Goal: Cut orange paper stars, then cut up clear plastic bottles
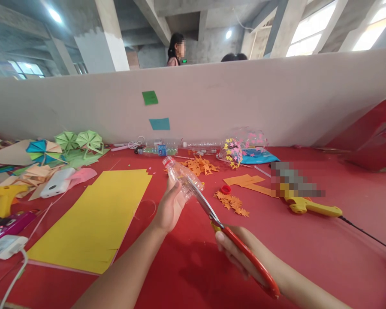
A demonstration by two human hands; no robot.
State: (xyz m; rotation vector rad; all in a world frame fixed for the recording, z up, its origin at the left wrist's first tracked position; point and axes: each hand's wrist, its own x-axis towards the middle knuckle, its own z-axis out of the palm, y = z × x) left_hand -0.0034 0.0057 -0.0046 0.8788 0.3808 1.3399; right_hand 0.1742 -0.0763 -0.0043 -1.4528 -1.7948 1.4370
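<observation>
A clear plastic bottle piece with a red-ringed neck is in my left hand, its fingers wrapped round the underside and the neck pointing up and left. My right hand is closed on the handles of red-handled scissors. The scissor blades point up and left and overlap the open end of the bottle piece; whether they touch the plastic is hard to tell. Orange paper stars and a red cap ring lie right of the blades on the red table.
Yellow paper sheets lie left. Folded paper umbrellas, a white device and a yellow glue gun are farther left. Bottles line the pale partition. Another yellow tool with a cord lies right. A person is beyond.
</observation>
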